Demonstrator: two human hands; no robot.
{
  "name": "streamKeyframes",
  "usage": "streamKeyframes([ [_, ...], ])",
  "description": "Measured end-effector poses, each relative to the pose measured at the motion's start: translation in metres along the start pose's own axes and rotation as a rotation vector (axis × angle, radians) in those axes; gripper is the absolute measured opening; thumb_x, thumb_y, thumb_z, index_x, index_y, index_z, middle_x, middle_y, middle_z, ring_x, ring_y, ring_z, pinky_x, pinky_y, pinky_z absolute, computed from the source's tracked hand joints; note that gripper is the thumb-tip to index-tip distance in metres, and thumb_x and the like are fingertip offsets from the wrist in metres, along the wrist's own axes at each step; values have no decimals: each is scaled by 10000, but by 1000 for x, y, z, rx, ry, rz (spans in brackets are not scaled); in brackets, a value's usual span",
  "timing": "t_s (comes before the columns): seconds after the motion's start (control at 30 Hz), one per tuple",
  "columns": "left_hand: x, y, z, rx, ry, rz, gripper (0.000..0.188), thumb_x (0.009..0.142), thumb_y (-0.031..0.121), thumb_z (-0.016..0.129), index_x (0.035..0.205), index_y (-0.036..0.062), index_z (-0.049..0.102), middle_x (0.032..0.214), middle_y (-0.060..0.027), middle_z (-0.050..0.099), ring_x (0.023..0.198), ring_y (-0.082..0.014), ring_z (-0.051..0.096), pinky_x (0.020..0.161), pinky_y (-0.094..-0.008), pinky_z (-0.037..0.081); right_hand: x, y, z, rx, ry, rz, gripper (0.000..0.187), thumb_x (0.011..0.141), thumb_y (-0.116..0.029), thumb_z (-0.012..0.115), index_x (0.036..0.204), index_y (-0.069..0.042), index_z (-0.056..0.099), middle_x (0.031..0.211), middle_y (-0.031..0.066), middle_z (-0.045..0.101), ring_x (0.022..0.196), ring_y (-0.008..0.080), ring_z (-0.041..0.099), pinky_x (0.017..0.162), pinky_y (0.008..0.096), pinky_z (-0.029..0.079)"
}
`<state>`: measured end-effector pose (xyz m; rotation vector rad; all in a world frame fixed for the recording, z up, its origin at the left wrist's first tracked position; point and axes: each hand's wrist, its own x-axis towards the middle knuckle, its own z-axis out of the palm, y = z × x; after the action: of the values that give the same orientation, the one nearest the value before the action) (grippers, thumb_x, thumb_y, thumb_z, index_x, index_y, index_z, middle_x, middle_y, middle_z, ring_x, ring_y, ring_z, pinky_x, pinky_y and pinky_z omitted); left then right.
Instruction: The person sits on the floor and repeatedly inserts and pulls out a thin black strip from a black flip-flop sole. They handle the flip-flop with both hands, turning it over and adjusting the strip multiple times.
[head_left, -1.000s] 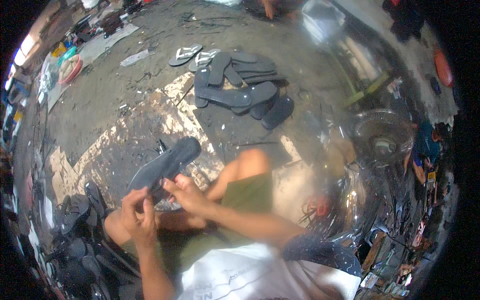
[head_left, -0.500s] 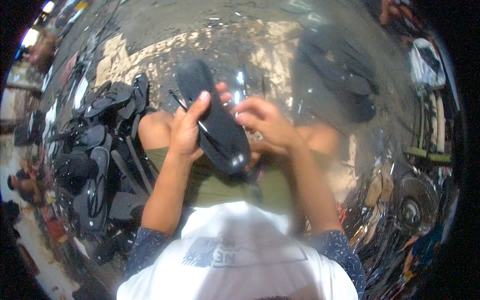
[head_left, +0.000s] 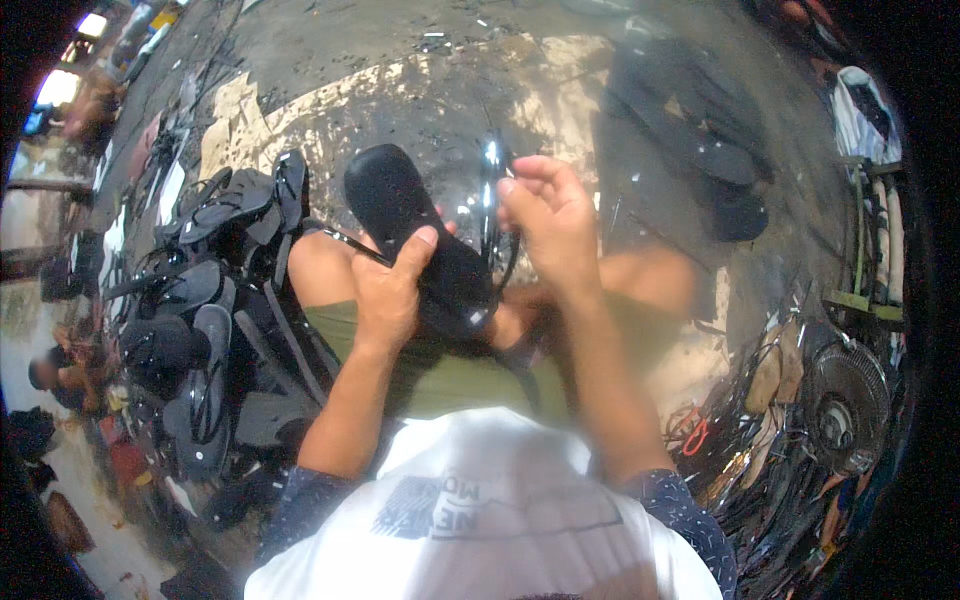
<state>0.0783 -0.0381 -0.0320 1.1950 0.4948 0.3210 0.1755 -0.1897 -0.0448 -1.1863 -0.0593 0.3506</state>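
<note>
A black flip-flop sole [head_left: 385,185] is held tilted above my lap. My left hand [head_left: 392,290] is closed round its left edge, thumb lying on the face. One black strap piece [head_left: 350,243] juts out leftward beside that hand. On the right side, a thin black strap [head_left: 515,262] curves up from the sole toward my right hand [head_left: 555,215]. The thumb and fingers there are pinched together and appear to grip the strap; its end is partly hidden. Just left of those fingertips, a shiny metal piece [head_left: 490,160] shows, its kind unclear.
Black flip-flops [head_left: 205,350] lie heaped at my left. Several dark soles [head_left: 725,160] rest on the floor at the far right. A round fan [head_left: 840,410] stands at right, beside a tangle of dark strips [head_left: 740,470]. Behind it is a green-framed rack [head_left: 862,300].
My right hand has moved up and away from the sole's right edge, with the curved strap now showing below it. My left hand and the sole have shifted slightly right and nearer.
</note>
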Motion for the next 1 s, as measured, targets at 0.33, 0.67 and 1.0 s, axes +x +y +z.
streamKeyframes([
  [0.33, -9, 5, 0, 223, -29, 216, 242, 956, 67, 697, 1183, -13, 671, 1113, -73, 728, 954, -163, 687, 889, -306, 549, -23, -31, 23, -825, -145, -481, 111, 888, -174, 724, 953, -91, 693, 806, 106, 729, 667, 274, 722, 572, 387, 556],
  [0.67, -12, -7, -1, 443, -109, 442, 297, 925, 35, 727, 1209, -16, 656, 1096, -60, 709, 948, -138, 668, 856, -284, 545, -28, -30, 30, -867, -151, -456, 150, 889, -193, 719, 939, -74, 642, 766, 112, 714, 682, 310, 719, 597, 427, 570],
  [1.0, -14, -17, -4, 468, -169, 303, 565, 960, 5, 645, 1467, -16, 397, 1251, -135, 623, 1122, -206, 620, 967, -332, 512, -24, -16, 15, -848, -155, -489, 151, 887, -165, 743, 957, -50, 673, 885, 122, 707, 775, 331, 698, 679, 429, 547],
])
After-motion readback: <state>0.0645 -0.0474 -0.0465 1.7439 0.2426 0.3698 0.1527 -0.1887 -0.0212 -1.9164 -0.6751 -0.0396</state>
